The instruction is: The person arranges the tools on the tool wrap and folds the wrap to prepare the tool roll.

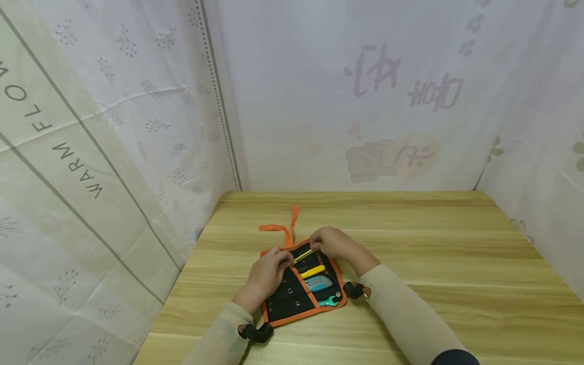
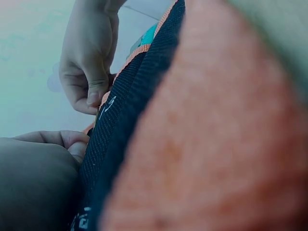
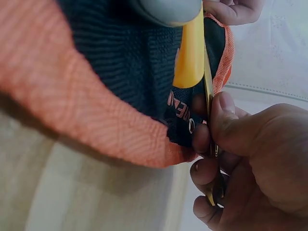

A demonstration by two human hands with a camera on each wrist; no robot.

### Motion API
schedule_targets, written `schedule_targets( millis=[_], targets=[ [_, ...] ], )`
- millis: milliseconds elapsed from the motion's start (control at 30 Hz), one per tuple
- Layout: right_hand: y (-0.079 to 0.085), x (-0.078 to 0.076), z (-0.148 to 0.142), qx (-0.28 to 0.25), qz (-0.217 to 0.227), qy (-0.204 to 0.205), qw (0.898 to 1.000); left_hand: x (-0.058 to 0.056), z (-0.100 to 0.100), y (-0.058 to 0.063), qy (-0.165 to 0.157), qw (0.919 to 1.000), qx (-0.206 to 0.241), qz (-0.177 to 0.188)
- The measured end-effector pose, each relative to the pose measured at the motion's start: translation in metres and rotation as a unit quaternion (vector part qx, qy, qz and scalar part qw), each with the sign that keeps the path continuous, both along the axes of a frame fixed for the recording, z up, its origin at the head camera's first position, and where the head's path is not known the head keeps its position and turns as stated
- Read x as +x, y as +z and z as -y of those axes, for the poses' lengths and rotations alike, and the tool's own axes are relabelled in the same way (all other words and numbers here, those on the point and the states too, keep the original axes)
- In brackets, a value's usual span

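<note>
A black tool pouch (image 1: 285,304) with orange trim lies unrolled on the table. My right hand (image 1: 332,242) pinches a gold-coloured wrench (image 1: 303,255), whose forked end (image 3: 211,198) shows past the fingers in the right wrist view. The wrench's other end is at a pocket near the pouch's far side. My left hand (image 1: 269,272) pinches the pouch's edge by that pocket, its thumb and finger (image 2: 74,144) close together in the left wrist view. Pockets nearer me hold a yellow-handled tool (image 1: 313,271), a blue utility knife (image 1: 319,283) and a green wrench (image 1: 329,301).
Orange tie straps (image 1: 288,228) stretch from the pouch's far edge. The wooden table (image 1: 410,228) reaches back to a printed curtain (image 1: 292,101), with more curtain on both sides. Black wrist straps (image 1: 256,333) sit at both sleeves.
</note>
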State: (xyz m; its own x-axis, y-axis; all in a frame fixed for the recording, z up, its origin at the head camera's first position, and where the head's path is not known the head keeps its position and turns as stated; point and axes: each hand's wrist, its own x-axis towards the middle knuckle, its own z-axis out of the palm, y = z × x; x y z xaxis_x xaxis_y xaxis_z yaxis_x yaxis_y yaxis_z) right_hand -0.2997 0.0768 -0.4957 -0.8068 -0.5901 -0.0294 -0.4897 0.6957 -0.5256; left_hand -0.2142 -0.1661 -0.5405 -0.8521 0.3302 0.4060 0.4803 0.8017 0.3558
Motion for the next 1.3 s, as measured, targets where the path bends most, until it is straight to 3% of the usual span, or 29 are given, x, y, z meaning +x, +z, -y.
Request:
schedule_targets(
  millis=[333, 533, 767, 933, 1133, 1300],
  targets=[
    [-0.01, -0.004, -0.007, -0.004, 0.041, 0.024, 0.999, 0.001, 0.001, 0.001, 0.0, 0.9998, 0.017, 0.009],
    [-0.012, 0.0, -0.014, -0.046, 0.074, 0.034, 0.996, 0.003, 0.005, 0.0, 0.022, 0.9994, 0.025, 0.013],
    [-0.009, -0.001, -0.018, -0.027, 0.035, 0.016, 0.999, 0.002, 0.013, 0.002, 0.031, 0.9973, 0.056, 0.035],
    [-0.009, -0.004, -0.017, -0.014, -0.006, 0.039, 0.999, 0.001, 0.013, 0.003, 0.042, 0.9959, 0.056, 0.057],
    [-0.01, -0.008, -0.011, 0.03, -0.068, 0.051, 0.996, -0.001, 0.01, 0.003, 0.04, 0.9963, 0.051, 0.057],
    [-0.007, -0.007, -0.004, 0.035, -0.06, 0.047, 0.996, -0.003, 0.008, 0.002, 0.043, 0.9958, 0.054, 0.06]
  ],
)
